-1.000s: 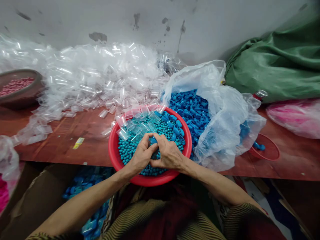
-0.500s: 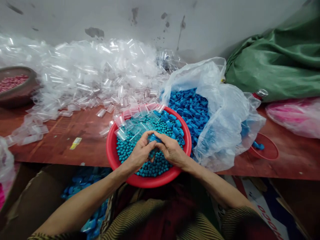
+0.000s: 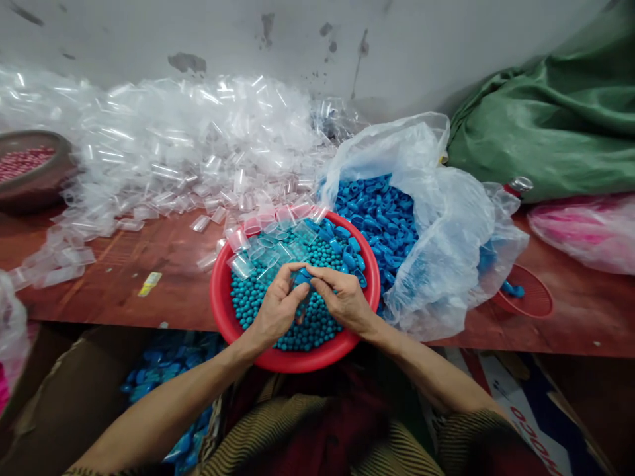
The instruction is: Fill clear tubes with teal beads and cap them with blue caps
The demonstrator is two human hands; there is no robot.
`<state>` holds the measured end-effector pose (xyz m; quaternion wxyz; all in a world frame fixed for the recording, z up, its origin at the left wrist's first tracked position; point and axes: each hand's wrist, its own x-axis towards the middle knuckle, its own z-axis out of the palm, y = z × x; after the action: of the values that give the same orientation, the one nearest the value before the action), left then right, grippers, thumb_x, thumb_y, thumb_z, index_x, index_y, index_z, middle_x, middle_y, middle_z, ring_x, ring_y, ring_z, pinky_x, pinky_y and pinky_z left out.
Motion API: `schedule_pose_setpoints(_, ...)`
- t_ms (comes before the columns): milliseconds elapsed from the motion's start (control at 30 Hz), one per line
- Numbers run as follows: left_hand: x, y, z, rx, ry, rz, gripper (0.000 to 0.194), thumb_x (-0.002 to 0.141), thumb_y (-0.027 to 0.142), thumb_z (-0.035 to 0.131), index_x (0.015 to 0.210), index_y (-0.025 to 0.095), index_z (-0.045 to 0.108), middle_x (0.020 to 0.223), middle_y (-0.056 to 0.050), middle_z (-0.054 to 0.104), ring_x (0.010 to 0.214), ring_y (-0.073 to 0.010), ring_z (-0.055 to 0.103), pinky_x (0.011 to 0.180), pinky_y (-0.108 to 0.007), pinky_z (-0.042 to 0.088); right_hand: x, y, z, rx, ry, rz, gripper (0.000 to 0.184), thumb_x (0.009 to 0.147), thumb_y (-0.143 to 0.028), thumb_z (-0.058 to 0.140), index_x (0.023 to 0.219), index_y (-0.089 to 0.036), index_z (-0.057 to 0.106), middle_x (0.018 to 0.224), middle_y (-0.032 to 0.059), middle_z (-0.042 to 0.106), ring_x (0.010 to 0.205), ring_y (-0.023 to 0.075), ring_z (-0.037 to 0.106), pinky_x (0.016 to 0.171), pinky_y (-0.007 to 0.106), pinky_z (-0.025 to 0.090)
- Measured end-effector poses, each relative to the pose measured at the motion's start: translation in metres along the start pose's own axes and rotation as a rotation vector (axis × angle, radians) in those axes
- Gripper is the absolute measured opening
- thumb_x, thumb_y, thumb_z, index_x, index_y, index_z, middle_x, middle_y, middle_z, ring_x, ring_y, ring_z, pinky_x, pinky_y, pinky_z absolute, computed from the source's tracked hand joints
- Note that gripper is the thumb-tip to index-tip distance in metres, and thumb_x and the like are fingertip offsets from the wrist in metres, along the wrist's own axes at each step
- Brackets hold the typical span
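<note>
In the head view, the left hand (image 3: 278,309) curls around a blue piece (image 3: 302,276) over the red basin (image 3: 221,309); the right hand (image 3: 346,299) nearly closes at its edge, grip unclear. Such close handling likely needs steady fingertips. Beads (image 3: 247,305) lie below; clear cups (image 3: 241,266) and a bag (image 3: 449,221) crowd in.

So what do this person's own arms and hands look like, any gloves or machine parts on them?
No machine parts show: the left hand and right hand are bare, without gloves. The forearms are uncovered too, with no watch or bracelet visible. The right sleeve has fine yellowish and dark stripes; little shows of the left one.
</note>
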<state>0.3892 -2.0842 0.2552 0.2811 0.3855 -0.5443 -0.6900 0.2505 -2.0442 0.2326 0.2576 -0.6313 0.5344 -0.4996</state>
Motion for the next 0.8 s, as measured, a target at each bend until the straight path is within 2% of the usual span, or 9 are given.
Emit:
schedule_pose_setpoints(67, 0.000, 0.000, -0.003, 0.041, -0.002, -0.001, 0.032, 0.081, 0.035, 0.056, 0.108, 0.021, 0.045, 0.054, 0.010, 0.039, 0.038, -0.0046, 0.034, 0.037, -0.018, 0.032, -0.005, -0.001, 0.000, -0.162, -0.074, -0.097, 0.046, 0.085, -0.035, 0.057, 0.125, -0.014, 0.053, 0.117, 0.0151, 0.063, 0.106, 0.0248, 0.061, 0.086, 0.039, 0.053)
schedule_pose_setpoints(133, 0.001, 0.001, -0.006, 0.128, 0.007, 0.050, 0.029, 0.081, 0.031, 0.056, 0.107, 0.020, 0.047, 0.062, 0.007, 0.046, 0.048, -0.0057, 0.040, 0.047, -0.019, 0.038, -0.009, -0.002, 0.000, -0.306, -0.147, -0.133, 0.066, 0.079, -0.041, 0.064, 0.134, -0.011, 0.042, 0.124, 0.0200, 0.057, 0.111, 0.0293, 0.058, 0.083, 0.042, 0.054)
schedule_pose_setpoints(233, 0.002, 0.002, -0.008, 0.221, 0.017, 0.135, 0.026, 0.080, 0.026, 0.056, 0.104, 0.018, 0.050, 0.076, 0.003, 0.052, 0.062, -0.0074, 0.046, 0.060, -0.020, 0.042, -0.012, -0.004, 0.003, -0.397, -0.194, -0.165, 0.073, 0.081, -0.038, 0.062, 0.140, -0.010, 0.029, 0.127, 0.0226, 0.052, 0.114, 0.0308, 0.056, 0.083, 0.043, 0.054)
schedule_pose_setpoints(333, 0.002, 0.003, -0.006, 0.155, 0.021, 0.079, 0.026, 0.081, 0.030, 0.056, 0.103, 0.020, 0.047, 0.068, 0.006, 0.049, 0.052, -0.0065, 0.042, 0.052, -0.019, 0.038, -0.012, -0.006, 0.007, -0.420, -0.207, -0.172, 0.085, 0.078, -0.042, 0.064, 0.143, -0.009, 0.020, 0.131, 0.0255, 0.046, 0.118, 0.0335, 0.052, 0.082, 0.044, 0.054)
schedule_pose_setpoints(433, 0.002, 0.005, -0.003, 0.054, 0.018, -0.057, 0.029, 0.082, 0.038, 0.054, 0.103, 0.023, 0.043, 0.057, 0.009, 0.041, 0.040, -0.0057, 0.033, 0.040, -0.018, 0.030, -0.012, -0.010, 0.010, -0.490, -0.285, -0.104, 0.099, 0.070, -0.050, 0.069, 0.143, -0.009, 0.015, 0.131, 0.0274, 0.042, 0.108, 0.0356, 0.057, 0.070, 0.043, 0.056)
schedule_pose_setpoints(500, 0.001, 0.006, -0.003, 0.039, -0.008, -0.060, 0.031, 0.080, 0.039, 0.056, 0.103, 0.022, 0.044, 0.062, 0.008, 0.045, 0.043, -0.0058, 0.036, 0.041, -0.018, 0.032, -0.012, -0.012, 0.011, -0.512, -0.290, -0.048, 0.096, 0.071, -0.047, 0.068, 0.142, -0.011, 0.016, 0.130, 0.0257, 0.043, 0.100, 0.0328, 0.060, 0.064, 0.040, 0.055)
schedule_pose_setpoints(600, 0.000, 0.007, -0.004, 0.074, -0.033, 0.040, 0.031, 0.078, 0.034, 0.058, 0.103, 0.019, 0.048, 0.077, 0.003, 0.053, 0.062, -0.0086, 0.048, 0.057, -0.020, 0.041, -0.012, -0.014, 0.012, -0.465, -0.233, 0.007, 0.084, 0.073, -0.039, 0.065, 0.140, -0.013, 0.020, 0.125, 0.0205, 0.049, 0.097, 0.0285, 0.061, 0.066, 0.037, 0.055)
schedule_pose_setpoints(700, 0.000, 0.002, -0.004, 0.145, 0.041, 0.100, 0.019, 0.080, 0.030, 0.054, 0.094, 0.018, 0.050, 0.079, 0.002, 0.053, 0.074, -0.0114, 0.049, 0.070, -0.023, 0.042, -0.011, -0.014, 0.013, -0.450, -0.253, -0.008, 0.075, 0.071, -0.034, 0.062, 0.134, -0.012, 0.028, 0.115, 0.0169, 0.054, 0.092, 0.0271, 0.061, 0.065, 0.037, 0.054)
schedule_pose_setpoints(800, -0.002, -0.004, -0.001, 0.208, 0.117, 0.140, 0.014, 0.081, 0.026, 0.051, 0.092, 0.019, 0.050, 0.081, 0.002, 0.053, 0.074, -0.0122, 0.049, 0.072, -0.025, 0.041, -0.012, -0.015, 0.016, -0.507, -0.283, -0.032, 0.068, 0.069, -0.033, 0.062, 0.127, -0.009, 0.035, 0.109, 0.0174, 0.054, 0.083, 0.0266, 0.062, 0.060, 0.037, 0.053)
